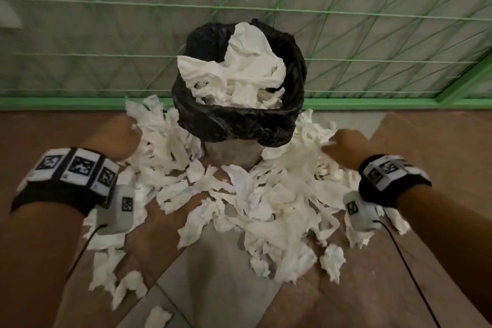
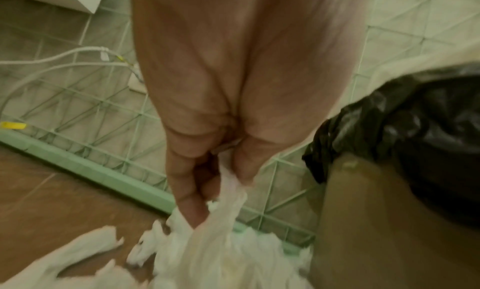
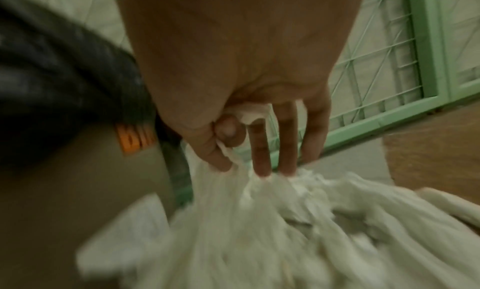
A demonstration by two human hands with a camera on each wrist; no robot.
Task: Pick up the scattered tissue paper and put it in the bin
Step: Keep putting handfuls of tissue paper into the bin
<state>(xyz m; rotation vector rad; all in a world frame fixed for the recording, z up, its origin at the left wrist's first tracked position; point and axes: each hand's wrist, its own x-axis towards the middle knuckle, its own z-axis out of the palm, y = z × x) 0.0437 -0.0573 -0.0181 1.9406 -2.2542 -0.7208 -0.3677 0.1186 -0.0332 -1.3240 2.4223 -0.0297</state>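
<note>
A bin (image 1: 234, 153) lined with a black bag (image 1: 239, 122) stands against the green mesh fence, heaped with white tissue (image 1: 239, 72). Torn tissue paper (image 1: 239, 202) lies scattered on the floor all around its base. My left hand (image 1: 117, 138) is down at the bin's left side, and the left wrist view shows its fingers (image 2: 187, 193) pinching a strip of tissue (image 2: 223, 207). My right hand (image 1: 343, 146) is at the bin's right side; in the right wrist view thumb and fingers (image 3: 262, 147) grip a bunch of tissue (image 3: 259, 211).
A green mesh fence (image 1: 346, 34) with a green base rail (image 1: 66, 103) runs behind the bin. White cables (image 2: 64, 55) lie behind the fence. Brown and grey floor tiles (image 1: 218, 274) stretch toward me. Black cords trail from both wrist cameras.
</note>
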